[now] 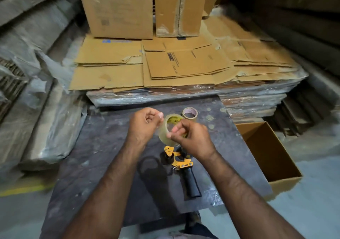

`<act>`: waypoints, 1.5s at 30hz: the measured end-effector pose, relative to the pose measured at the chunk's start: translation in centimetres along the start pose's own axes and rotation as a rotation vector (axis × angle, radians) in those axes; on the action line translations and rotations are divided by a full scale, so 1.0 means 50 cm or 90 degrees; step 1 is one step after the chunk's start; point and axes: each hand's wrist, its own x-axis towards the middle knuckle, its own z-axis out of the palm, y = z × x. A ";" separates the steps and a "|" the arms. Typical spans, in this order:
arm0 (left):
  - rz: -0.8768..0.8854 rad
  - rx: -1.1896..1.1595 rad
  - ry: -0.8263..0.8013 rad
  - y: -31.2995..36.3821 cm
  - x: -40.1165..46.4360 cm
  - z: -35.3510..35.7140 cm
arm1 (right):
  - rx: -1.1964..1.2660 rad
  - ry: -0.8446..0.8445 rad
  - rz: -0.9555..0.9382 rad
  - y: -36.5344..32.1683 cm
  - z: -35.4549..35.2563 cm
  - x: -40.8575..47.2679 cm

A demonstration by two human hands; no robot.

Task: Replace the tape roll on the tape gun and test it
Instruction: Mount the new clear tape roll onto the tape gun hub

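The right hand (191,137) holds the clear tape roll (168,130) upright above the dark table (103,146), fingers curled round its near edge; the left hand (144,121) is closed in a pinch just beside the roll's top, thumb against fingertips — probably on the loose end of the tape, though the film is too clear and the view too blurred to be sure. The tape gun (179,162) lies on the table just below the hands, its spindle bare and its black handle pointing toward the person; a second roll (190,113), tan at the core, stands on the table behind.

The likely step is freeing the tape's end before loading, and that is where things could go wrong; a pull at an angle could split the film into a sliver, and a slack end could fold back and stick to itself or to the fingers. A roll set on the spindle the wrong way round would put the sticky side away from the box; the test would then fail. The cutting blade at the gun's front is a hazard during threading. An open cardboard box (266,150) sits to the right, near the table.
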 end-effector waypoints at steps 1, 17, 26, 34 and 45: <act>-0.005 0.020 -0.008 0.001 -0.006 0.007 | 0.001 0.002 0.024 0.001 0.001 -0.006; -0.136 -0.057 -0.186 -0.028 -0.027 0.030 | -0.006 -0.063 0.183 0.060 -0.036 -0.001; -0.137 -0.048 -0.178 -0.052 -0.009 0.032 | -0.236 -0.127 0.042 0.077 -0.022 0.026; -0.082 -0.028 -0.216 -0.137 -0.005 0.045 | -0.151 -0.127 0.016 0.135 -0.064 0.058; -0.132 -0.071 -0.228 -0.165 0.027 0.095 | -0.156 -0.203 -0.009 0.260 -0.085 0.099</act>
